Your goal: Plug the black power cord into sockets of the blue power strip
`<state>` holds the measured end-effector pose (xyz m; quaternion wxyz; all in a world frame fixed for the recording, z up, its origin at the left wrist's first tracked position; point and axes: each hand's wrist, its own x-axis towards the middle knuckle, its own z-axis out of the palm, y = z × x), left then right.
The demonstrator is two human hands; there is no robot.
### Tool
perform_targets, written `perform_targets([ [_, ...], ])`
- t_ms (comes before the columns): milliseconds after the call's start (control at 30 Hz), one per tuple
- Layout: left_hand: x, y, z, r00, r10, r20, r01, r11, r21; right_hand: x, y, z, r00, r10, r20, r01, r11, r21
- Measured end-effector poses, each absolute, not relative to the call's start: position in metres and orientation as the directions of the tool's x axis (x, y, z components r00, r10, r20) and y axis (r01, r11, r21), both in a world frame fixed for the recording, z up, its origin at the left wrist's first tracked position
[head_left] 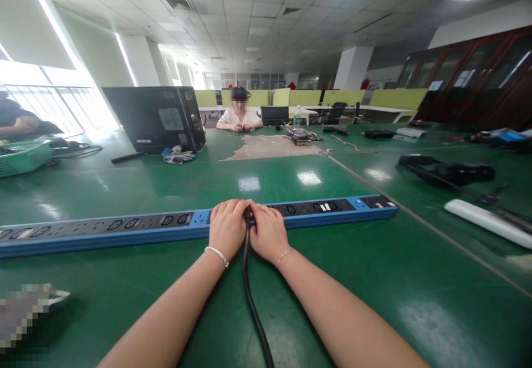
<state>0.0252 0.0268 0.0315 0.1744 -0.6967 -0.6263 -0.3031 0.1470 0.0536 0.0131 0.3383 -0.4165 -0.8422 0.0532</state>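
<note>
A long blue power strip (199, 230) with black sockets lies across the green table. My left hand (228, 225) rests over its middle, fingers curled at the end of a black power cable (247, 287). Right beside it, my right hand (268, 229) has its fingers bent around the other side of the cable's plug (247, 213). Between both hands the plug sits at the strip's top face. My fingers hide most of it, so whether it is in a socket cannot be made out. The cable runs down toward me between my forearms.
Behind the strip stand a black computer case (153, 118) and work gloves (178, 155). At the left is a green basket (25, 157). A person (240, 116) sits across the table. On the right lie a black object (449, 171) and a white bar (486, 221).
</note>
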Motion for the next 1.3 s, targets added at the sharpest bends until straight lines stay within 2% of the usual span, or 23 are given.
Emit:
perform_targets([
  [200,0.017,0.029,0.026,-0.001,0.757,0.653,0.964,-0.174,0.202,0.147,0.054,0.013,-0.441,0.732,0.52,0.667,0.655,-0.356],
  [600,0.02,0.025,0.029,0.101,0.75,0.654,0.979,-0.193,0.07,0.147,0.055,0.013,-0.406,0.743,0.532,0.665,0.64,-0.385],
  [833,0.02,0.025,0.03,0.1,0.755,0.648,0.977,-0.199,0.081,0.148,0.056,0.011,-0.404,0.734,0.546,0.656,0.648,-0.386],
  [1000,0.014,0.03,0.024,0.116,0.747,0.654,0.96,-0.254,0.119,0.148,0.056,0.01,-0.408,0.714,0.569,0.642,0.667,-0.377],
  [1133,0.009,0.033,0.018,0.11,0.746,0.657,0.93,-0.31,0.197,0.149,0.057,0.009,-0.41,0.697,0.588,0.616,0.688,-0.384],
  [1300,0.009,0.036,0.02,0.028,0.774,0.632,0.915,-0.274,0.296,0.15,0.058,0.009,-0.429,0.705,0.565,0.63,0.682,-0.373],
])
